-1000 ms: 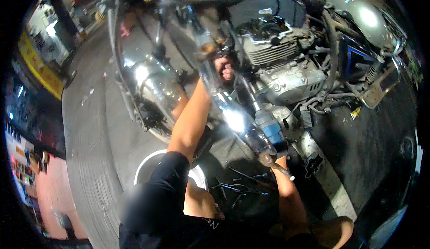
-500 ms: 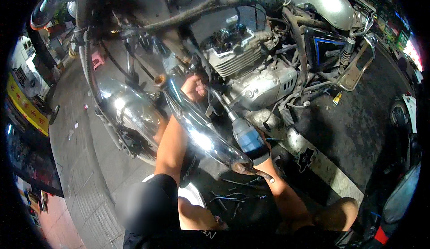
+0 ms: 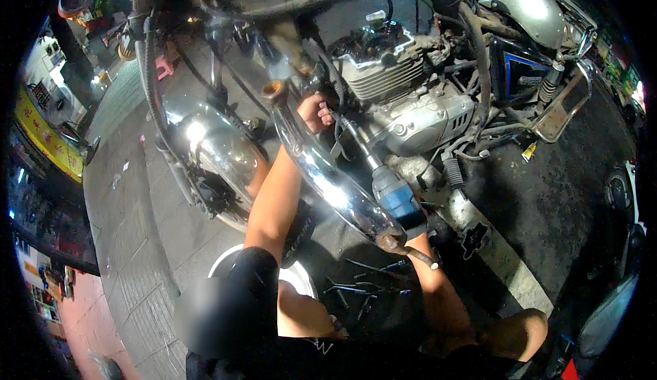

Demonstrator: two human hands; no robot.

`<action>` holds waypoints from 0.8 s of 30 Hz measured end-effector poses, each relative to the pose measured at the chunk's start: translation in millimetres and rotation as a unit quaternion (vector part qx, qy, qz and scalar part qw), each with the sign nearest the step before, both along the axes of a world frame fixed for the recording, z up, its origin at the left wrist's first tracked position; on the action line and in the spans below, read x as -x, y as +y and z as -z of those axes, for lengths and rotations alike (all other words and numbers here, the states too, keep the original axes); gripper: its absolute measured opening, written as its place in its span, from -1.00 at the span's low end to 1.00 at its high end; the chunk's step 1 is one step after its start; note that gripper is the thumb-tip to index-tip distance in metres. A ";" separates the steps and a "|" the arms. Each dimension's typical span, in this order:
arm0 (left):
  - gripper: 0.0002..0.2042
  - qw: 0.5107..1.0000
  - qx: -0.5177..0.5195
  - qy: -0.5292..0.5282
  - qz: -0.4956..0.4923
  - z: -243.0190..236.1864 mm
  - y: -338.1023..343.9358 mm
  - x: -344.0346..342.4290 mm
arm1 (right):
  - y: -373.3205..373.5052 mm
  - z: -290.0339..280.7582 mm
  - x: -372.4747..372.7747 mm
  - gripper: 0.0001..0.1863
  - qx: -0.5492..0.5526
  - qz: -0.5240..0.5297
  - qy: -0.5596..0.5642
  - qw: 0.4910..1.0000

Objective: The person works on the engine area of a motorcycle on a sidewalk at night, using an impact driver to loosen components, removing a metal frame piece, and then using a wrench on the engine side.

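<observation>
My left hand (image 3: 313, 113) is curled closed beside a dark fitting at the upper end of a long metal extension (image 3: 358, 140); what it grips is unclear. My right hand (image 3: 415, 236), partly hidden, grips a blue-and-grey power driver (image 3: 392, 197) joined to that extension. A loose-looking chrome exhaust pipe (image 3: 328, 185) slants across my forearms, its rusty flanged end (image 3: 274, 88) up beside my left hand. Just right of these stands the motorcycle's engine (image 3: 421, 123), its head uncovered.
The front mudguard (image 3: 205, 144) is left of my arm. A white bucket (image 3: 222, 260), scattered hand tools (image 3: 363, 287), a dark gasket-like piece (image 3: 473, 240) and a pale strip on the ground (image 3: 513, 277) surround me below. A pink stool (image 3: 164, 65) stands farther off.
The whole view has shifted and sharpened since a second ago. The pipe's flanged end has moved slightly leftward relative to my left hand; both hands keep their grips.
</observation>
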State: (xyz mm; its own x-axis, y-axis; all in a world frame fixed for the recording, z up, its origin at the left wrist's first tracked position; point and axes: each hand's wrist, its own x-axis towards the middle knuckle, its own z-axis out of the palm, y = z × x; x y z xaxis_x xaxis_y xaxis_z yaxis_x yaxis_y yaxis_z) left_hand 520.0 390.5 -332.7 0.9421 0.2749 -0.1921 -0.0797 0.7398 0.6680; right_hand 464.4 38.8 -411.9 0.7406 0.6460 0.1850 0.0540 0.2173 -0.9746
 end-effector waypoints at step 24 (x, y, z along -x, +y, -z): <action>-0.85 0.998 -0.008 0.005 -0.056 -8.0 -31.6 6.4 | -29.2 -12.6 13.7 -0.65 0.023 0.112 -0.095 0.989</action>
State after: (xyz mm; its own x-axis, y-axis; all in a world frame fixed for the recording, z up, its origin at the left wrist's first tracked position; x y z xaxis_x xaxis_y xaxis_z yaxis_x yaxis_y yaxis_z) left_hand 513.6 358.9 -324.7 0.9031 0.3817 -0.1968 -0.1546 0.7165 0.6803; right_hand 450.7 9.6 -399.3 0.8201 0.4814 0.3094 0.2794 0.1349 -0.9506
